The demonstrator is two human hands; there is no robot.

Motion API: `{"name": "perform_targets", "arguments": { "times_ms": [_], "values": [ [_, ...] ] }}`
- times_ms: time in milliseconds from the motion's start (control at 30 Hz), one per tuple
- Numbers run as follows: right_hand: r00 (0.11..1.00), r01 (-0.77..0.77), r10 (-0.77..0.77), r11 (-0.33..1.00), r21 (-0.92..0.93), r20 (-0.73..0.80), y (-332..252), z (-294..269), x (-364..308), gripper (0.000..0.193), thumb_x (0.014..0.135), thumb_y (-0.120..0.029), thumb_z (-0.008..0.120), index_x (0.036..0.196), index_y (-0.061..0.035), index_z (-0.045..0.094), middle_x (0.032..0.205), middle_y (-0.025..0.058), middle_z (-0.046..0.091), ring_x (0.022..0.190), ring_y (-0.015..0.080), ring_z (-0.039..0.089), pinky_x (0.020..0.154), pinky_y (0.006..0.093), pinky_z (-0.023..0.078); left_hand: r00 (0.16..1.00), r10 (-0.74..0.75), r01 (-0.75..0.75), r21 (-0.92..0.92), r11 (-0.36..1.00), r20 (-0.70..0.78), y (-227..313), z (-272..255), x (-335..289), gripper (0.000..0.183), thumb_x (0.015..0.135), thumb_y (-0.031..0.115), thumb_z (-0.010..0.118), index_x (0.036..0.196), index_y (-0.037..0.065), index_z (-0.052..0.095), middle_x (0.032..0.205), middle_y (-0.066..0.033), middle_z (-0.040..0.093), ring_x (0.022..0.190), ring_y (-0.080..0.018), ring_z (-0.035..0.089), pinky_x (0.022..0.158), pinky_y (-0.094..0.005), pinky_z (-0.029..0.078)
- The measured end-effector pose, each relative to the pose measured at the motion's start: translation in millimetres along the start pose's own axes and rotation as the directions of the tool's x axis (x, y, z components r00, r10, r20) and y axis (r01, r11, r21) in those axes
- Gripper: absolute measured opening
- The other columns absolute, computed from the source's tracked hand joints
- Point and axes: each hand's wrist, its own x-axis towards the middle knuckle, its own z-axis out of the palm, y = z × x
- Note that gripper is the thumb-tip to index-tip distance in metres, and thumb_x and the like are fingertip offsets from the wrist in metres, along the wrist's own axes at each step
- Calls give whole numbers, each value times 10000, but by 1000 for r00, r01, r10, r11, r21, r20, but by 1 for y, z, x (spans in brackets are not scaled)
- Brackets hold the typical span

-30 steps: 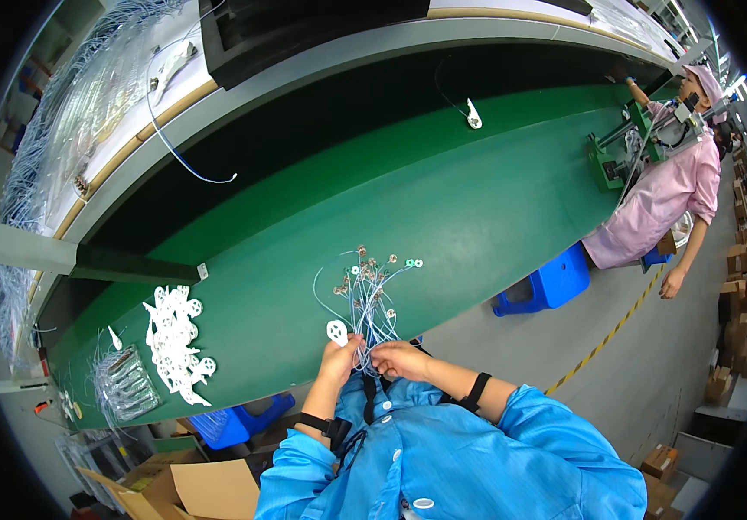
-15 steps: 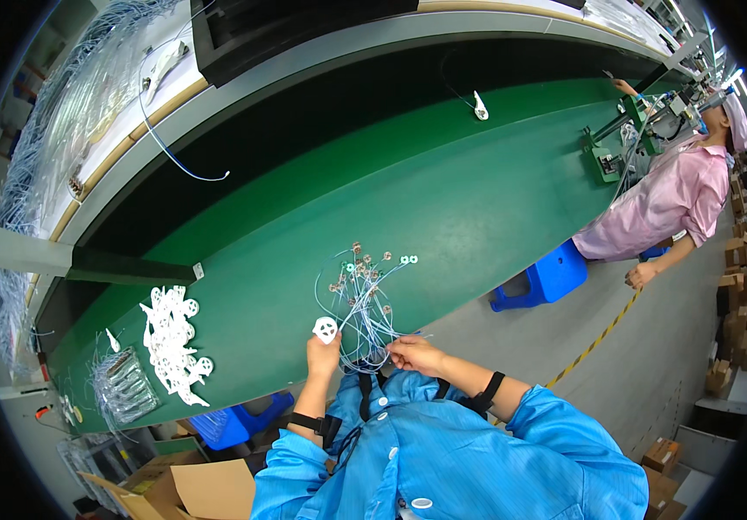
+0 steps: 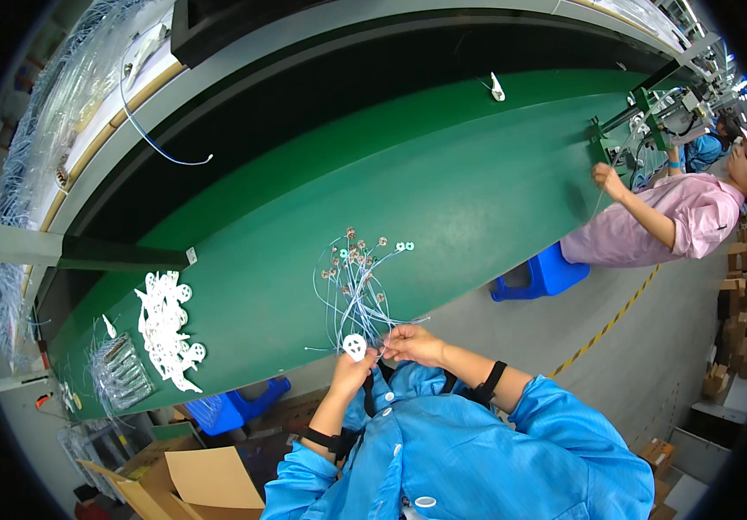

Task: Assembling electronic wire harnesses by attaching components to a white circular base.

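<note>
My left hand (image 3: 352, 374) is closed on a white plastic part (image 3: 354, 347) with a round, holed head, held upright at the near edge of the green table. Close beside it, my right hand (image 3: 415, 344) pinches a thin pale wire, its fingertips almost touching the left fingers. Just beyond both hands lies a loose bundle of pale blue wires (image 3: 358, 303), with small copper-coloured and green round pieces at the far ends. How the pinched wire meets the white part is too small to tell.
To the left lie a pile of similar white parts (image 3: 165, 325) and clear-bagged wires (image 3: 122, 374). One white part (image 3: 497, 87) sits on the table's far side. A person in pink works at a green machine (image 3: 607, 143) on the right, near a blue stool (image 3: 542, 273).
My left hand has brought the white part rightward and nearer me, up against my right hand. The co-worker's near arm has risen from their side to above the table.
</note>
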Motion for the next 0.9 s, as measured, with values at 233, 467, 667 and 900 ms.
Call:
{"name": "perform_targets", "arguments": {
  "times_ms": [233,467,667,900],
  "values": [
    [953,-85,-13,947,-309,-301,2,-16,2,200,862,-225,608,891,-29,589,849,58,664,733,123,636,597,268,486,970,15,-28,-49,998,-242,-21,6,-9,113,870,114,603,956,44,627,770,-8,612,654,-81,555,558,-212,435],
    [873,151,-488,270,-951,0,-18,21,-10,217,815,-245,600,864,-34,618,868,142,643,754,320,617,695,403,492,934,207,-192,80,978,-292,-31,3,-18,159,866,84,593,1008,24,636,787,-11,621,665,-68,541,581,-221,446],
    [935,291,-276,228,-929,225,-3,24,31,173,791,-198,647,861,-40,656,830,125,625,812,266,600,739,364,476,894,353,-291,242,926,-276,-19,0,-23,173,858,85,606,1019,27,637,817,-14,626,707,-72,552,619,-233,460],
    [969,209,-243,695,-688,48,-17,21,31,125,812,-89,672,886,8,646,780,50,650,727,91,572,661,248,471,863,445,-347,361,866,-239,-8,-15,-32,206,848,88,628,1042,20,627,865,-20,640,797,-98,575,724,-262,479]
  ]
}}
